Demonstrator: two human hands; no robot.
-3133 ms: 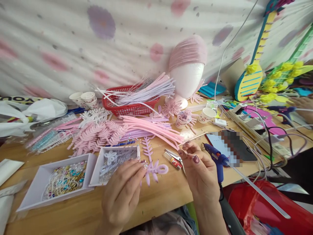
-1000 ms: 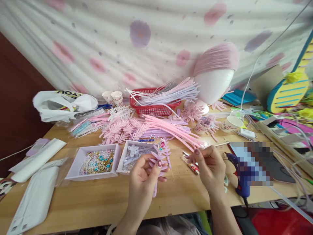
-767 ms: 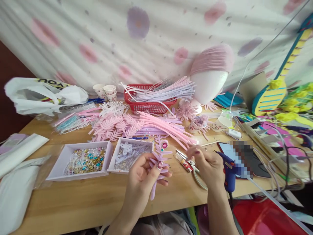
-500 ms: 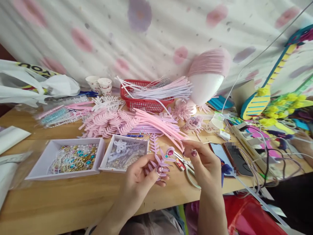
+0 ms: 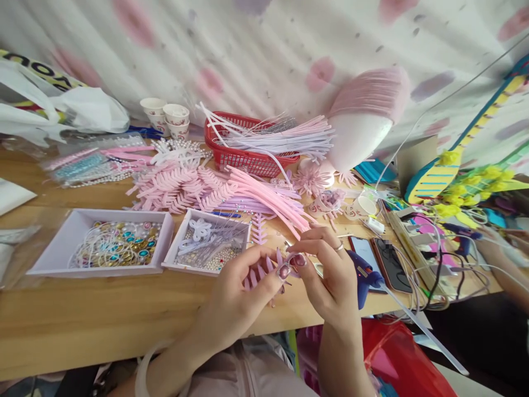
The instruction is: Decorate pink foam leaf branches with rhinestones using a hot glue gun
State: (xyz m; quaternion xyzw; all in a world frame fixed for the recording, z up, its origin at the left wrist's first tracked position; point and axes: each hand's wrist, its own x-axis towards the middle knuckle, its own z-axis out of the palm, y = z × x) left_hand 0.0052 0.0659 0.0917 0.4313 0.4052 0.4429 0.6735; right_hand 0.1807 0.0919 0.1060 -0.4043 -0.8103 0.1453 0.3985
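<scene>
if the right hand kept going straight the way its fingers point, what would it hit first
The right hand would probably meet the left hand first, around its thumb; whether they already touch is hard to tell.

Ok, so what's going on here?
The person's left hand holds a purple leafy piece. The right hand meets the left beside it; whatever they pinch there is largely hidden. A blue glue gun is just right of the hands; a box of trinkets and a smaller box of beads lie to their left.
</scene>
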